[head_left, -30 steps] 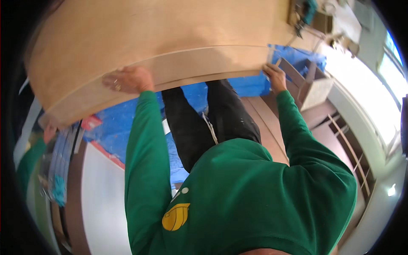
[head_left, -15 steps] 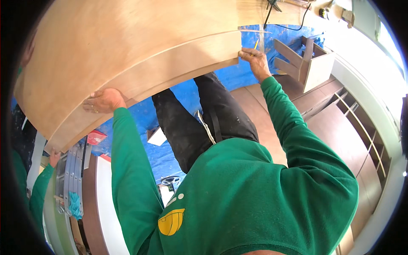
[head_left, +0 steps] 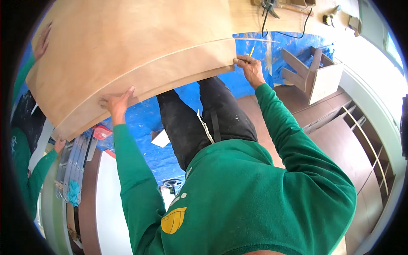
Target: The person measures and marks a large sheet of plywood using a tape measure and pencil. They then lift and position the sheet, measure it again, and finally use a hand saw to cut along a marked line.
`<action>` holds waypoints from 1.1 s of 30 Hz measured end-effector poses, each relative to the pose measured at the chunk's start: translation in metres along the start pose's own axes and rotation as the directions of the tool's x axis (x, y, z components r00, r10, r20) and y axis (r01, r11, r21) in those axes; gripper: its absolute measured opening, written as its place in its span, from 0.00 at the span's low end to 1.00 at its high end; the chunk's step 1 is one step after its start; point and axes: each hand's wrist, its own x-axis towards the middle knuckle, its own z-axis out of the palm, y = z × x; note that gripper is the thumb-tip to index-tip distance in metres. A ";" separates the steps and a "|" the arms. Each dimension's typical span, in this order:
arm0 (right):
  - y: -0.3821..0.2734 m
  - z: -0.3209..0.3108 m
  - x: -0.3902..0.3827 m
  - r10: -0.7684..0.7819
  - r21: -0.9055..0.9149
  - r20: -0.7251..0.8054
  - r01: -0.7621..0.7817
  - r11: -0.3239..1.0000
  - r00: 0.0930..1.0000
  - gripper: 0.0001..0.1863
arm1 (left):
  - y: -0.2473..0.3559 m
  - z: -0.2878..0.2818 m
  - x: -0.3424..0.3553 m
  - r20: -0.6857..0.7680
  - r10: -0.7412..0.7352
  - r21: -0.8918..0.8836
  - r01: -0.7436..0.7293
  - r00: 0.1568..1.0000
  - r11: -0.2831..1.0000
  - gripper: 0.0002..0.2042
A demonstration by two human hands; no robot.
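Note:
A long, pale wooden strip (head_left: 187, 58) lies along the near edge of a large plywood sheet (head_left: 140, 29), its length looking curved in the fisheye view. My left hand (head_left: 115, 104) rests on the strip's left half, fingers apart. My right hand (head_left: 250, 70) pinches the strip's right end; a yellow pencil (head_left: 253, 50) sticks up beside those fingers, apparently held with them. At the far left, a co-worker's upper hand (head_left: 43, 40) lies at the sheet's edge and their lower hand (head_left: 60, 143) is at the strip's left end.
Blue plastic sheeting (head_left: 144, 127) covers the floor. At right are a small wooden box assembly (head_left: 323, 83) and brown panels (head_left: 340, 153). A clamp (head_left: 270, 9) and tape measure (head_left: 327, 20) sit on the top-right surface. An aluminium ladder (head_left: 74, 165) lies at lower left.
My hands and the board have shifted leftward in view since the earliest frame, with the right-side surroundings coming more into sight. The co-worker's upper hand now shows on the sheet's left edge.

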 end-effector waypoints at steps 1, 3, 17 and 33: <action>-0.002 -0.001 0.001 -0.011 -0.001 0.004 0.011 1.000 1.000 0.22 | 0.002 0.006 0.003 0.013 -0.018 -0.016 0.018 1.000 1.000 0.83; -0.002 -0.001 0.009 -0.034 -0.010 0.034 0.035 0.999 0.999 0.22 | -0.004 0.023 0.010 -0.151 0.028 0.114 -0.011 0.988 0.993 0.74; -0.123 0.026 -0.093 -0.202 -0.427 0.290 0.316 0.847 0.935 0.22 | 0.007 -0.024 -0.033 -0.113 0.037 -0.029 -0.040 0.993 0.999 0.72; -0.397 0.687 -0.157 -0.712 0.289 0.702 0.920 0.266 -0.014 0.18 | 0.011 -0.023 -0.040 -0.152 -0.123 -0.411 0.051 0.981 0.910 0.44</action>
